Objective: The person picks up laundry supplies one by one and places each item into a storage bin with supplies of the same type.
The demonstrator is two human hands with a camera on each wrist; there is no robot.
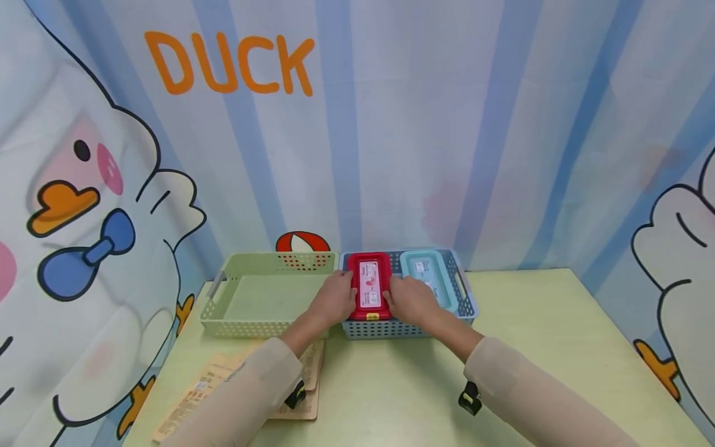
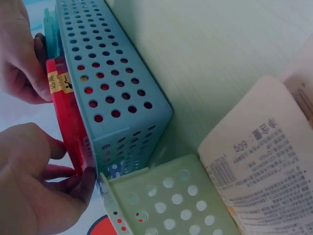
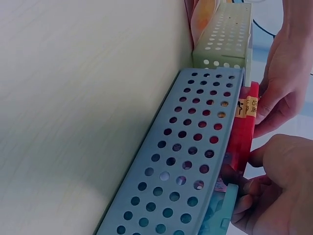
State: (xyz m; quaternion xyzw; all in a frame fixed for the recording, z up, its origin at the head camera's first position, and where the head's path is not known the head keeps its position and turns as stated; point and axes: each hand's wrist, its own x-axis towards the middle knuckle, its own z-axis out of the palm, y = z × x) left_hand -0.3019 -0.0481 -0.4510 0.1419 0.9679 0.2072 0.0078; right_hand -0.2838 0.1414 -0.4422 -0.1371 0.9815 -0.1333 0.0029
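Note:
A red lidded plastic box (image 1: 370, 288) with a pink-and-white label sits in the left part of the blue perforated basket (image 1: 385, 329). My left hand (image 1: 337, 296) grips its left edge, thumb on the lid's rim and fingers down the side. On the opposite edge my right hand (image 1: 412, 300) grips it in the same way. A yellow sticker (image 2: 60, 82) crosses the red box's near edge. Right of it in the basket lies a light blue lidded box (image 1: 444, 282), partly hidden by the right hand, whose knuckles are close beside it.
A green perforated basket (image 1: 268, 329) stands against the blue basket's left side. Printed kraft-paper packs (image 1: 313, 372) lie in front of it, partly under the left sleeve. The pale table (image 1: 536, 347) ends at a striped curtain (image 1: 402, 136) behind the baskets.

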